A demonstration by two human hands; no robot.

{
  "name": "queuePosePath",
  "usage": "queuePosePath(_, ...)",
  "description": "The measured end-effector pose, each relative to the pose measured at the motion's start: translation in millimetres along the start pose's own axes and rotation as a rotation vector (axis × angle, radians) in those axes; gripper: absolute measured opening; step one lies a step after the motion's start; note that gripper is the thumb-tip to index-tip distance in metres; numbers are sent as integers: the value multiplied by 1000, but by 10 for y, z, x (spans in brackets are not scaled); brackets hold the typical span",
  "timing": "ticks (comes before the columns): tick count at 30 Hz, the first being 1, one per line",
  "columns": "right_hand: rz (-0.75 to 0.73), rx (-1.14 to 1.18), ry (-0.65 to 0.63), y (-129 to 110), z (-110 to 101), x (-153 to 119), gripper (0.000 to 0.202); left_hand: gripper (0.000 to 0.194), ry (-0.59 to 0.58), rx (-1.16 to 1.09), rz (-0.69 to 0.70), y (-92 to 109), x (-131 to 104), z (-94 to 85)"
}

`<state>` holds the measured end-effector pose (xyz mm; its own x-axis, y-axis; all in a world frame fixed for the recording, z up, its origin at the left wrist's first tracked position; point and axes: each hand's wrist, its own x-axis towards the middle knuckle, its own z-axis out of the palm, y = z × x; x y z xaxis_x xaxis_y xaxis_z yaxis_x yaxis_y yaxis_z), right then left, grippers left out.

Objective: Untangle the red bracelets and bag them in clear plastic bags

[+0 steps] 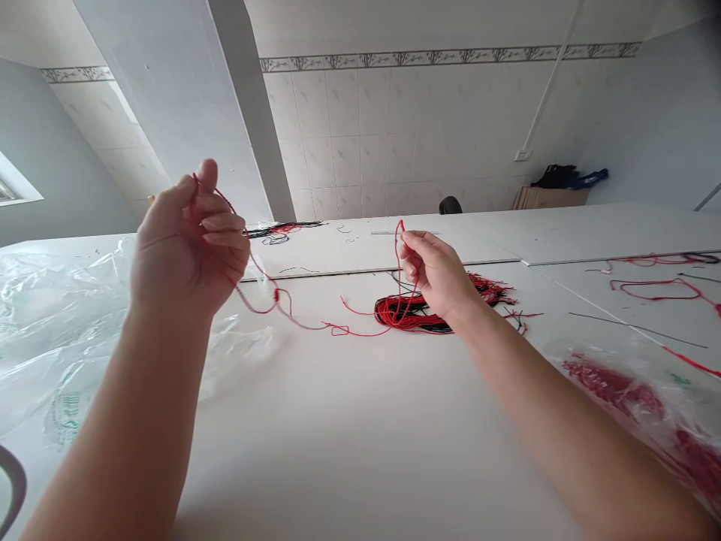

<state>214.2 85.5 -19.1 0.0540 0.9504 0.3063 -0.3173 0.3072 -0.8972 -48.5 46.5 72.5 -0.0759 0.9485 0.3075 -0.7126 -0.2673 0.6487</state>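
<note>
My left hand [194, 240] is raised at the left, its fingers curled round a thin red cord [256, 263]. The cord hangs from it in a loop with a small knot and trails over the table toward the middle. My right hand [431, 267] pinches another stretch of red cord [397, 259] between thumb and fingertips, a bend of it standing up above the thumb. Behind and below my right hand lies a bundle of red and black cords [388, 312], partly covered by that hand. Whether both hands hold one single cord, I cannot tell.
Clear plastic bags [67, 315] spread over the left of the white table [315, 451]. At the right lie a plastic bag of dark red cords [619, 391] and loose red cords [653, 285]. More black and red cords [287, 228] lie toward the back. A cardboard box [549, 197] stands beyond.
</note>
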Motion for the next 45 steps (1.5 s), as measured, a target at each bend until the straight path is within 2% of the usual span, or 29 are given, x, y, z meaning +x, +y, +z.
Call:
queuePosePath(1, -3, -9, -14, 6, 12, -7, 17, 17, -11, -27, -36, -10, -16, 13)
queuePosePath(3, 2, -25, -48, 26, 42, -23, 18, 22, 6, -42, -173, -165, -22, -1)
queuePosePath(7, 53, -53, -101, 98, 124, -58, 23, 17, 16, 90, -590, -741, 2, -155)
queuePosePath(10, 82, -86, -166, 163, 183, -87, 28, 16, -28, 222, -645, -1033, -5, -286)
queuePosePath(13, 70, -142, -258, 210, 220, -124, 29, 11, -73, 273, -625, -1103, -29, -355)
queuePosePath(18, 57, -230, -320, 196, 248, -183, 24, 20, -217, 358, -576, -1085, -33, -354)
queuePosePath(20, 54, -263, -349, 175, 253, -199, 25, 24, -228, 371, -552, -1092, -26, -351)
queuePosePath(28, 18, -326, -391, 233, 257, -189, 35, 21, -188, 359, -530, -1126, -36, -354)
queuePosePath(32, -132, -572, -408, 333, 262, -197, 41, 17, -88, 361, -457, -1091, -29, -287)
queuePosePath(34, -180, -701, -439, 382, 277, -228, 38, 17, -27, 344, -383, -1007, -7, -233)
queuePosePath(36, -167, -754, -513, 417, 297, -260, 33, 20, 24, 295, -288, -859, 24, -172)
queuePosePath(39, -80, -650, -617, 426, 290, -251, 23, 24, 57, 187, -114, -555, 66, -91)
queuePosePath(42, -75, -529, -514, 378, 157, -145, 25, 22, 105, 11, 3, -284, 77, -50)
queuePosePath(44, -106, -684, -384, 322, -6, -62, 23, 21, 129, -17, -26, -193, 65, -48)
queuePosePath(45, -99, -858, -333, 291, -96, -29, 21, 21, 138, -14, -63, -181, 58, -54)
